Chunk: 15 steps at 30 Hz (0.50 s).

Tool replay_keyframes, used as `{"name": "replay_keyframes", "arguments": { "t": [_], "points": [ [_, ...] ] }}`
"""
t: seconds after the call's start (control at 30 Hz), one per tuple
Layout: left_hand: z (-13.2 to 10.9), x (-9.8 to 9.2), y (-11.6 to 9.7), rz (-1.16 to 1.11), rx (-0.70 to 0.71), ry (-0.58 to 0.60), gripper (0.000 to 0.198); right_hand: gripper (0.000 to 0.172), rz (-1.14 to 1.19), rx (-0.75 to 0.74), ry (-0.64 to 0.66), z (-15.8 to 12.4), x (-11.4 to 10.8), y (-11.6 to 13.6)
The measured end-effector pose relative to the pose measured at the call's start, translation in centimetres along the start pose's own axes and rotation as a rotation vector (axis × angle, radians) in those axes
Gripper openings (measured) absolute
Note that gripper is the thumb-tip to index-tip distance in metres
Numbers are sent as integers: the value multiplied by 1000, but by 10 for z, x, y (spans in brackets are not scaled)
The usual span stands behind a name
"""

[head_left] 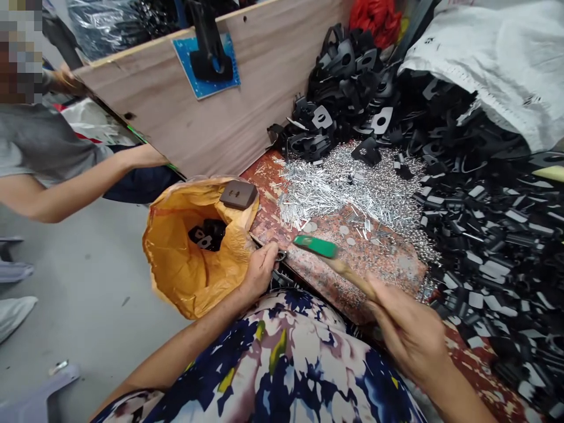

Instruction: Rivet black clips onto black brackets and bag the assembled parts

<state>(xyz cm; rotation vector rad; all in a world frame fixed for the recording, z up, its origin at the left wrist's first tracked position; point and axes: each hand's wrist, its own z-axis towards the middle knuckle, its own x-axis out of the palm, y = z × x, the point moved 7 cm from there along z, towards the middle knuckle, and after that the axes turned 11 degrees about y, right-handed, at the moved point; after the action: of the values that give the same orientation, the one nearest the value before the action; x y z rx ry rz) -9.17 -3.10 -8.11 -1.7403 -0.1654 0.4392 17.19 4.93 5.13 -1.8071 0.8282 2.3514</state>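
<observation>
In my right hand (pixel 408 329) is a hammer (pixel 316 246) with a green head and a wooden handle, its head hovering blurred over the stone slab (pixel 388 264). My left hand (pixel 263 267) is closed at the slab's near left edge, its fingers pinching a small dark part (pixel 281 256) with a metallic glint; most of that part is hidden. Just left of this hand, a yellow sack (pixel 176 276) gapes with a few black plastic pieces (pixel 207 235) inside. On the sack's rim rests a brown block (pixel 238 194).
Silvery metal pins (pixel 326 194) lie heaped behind the slab. Black plastic parts (pixel 493 235) pile up on the right and at the back, partly under a white woven sack (pixel 493 64). A wooden board (pixel 264 76) stands upright behind. Another person's arm (pixel 88 182) reaches in at left.
</observation>
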Motion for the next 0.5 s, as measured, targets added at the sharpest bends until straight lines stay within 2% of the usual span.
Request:
{"name": "replay_keyframes", "arguments": {
  "t": [0.07, 0.13, 0.23, 0.3, 0.5],
  "points": [
    [1, 0, -1, -7, 8, 3, 43, 57, -61, 2, 109, 5, 23, -3],
    [1, 0, -3, -6, 14, 11, 44, 53, -87, 13, 159, 8, 34, -6],
    [1, -2, -4, 4, 9, 17, 43, 61, -9, 22, 63, 6, 25, -6],
    [1, -3, -4, 11, 2, 17, 43, 62, 20, 36, 47, 4, 21, -5],
    [1, -1, -8, 35, 14, 40, 43, 51, 106, 117, 276, 9, 52, -15]
  ]
}}
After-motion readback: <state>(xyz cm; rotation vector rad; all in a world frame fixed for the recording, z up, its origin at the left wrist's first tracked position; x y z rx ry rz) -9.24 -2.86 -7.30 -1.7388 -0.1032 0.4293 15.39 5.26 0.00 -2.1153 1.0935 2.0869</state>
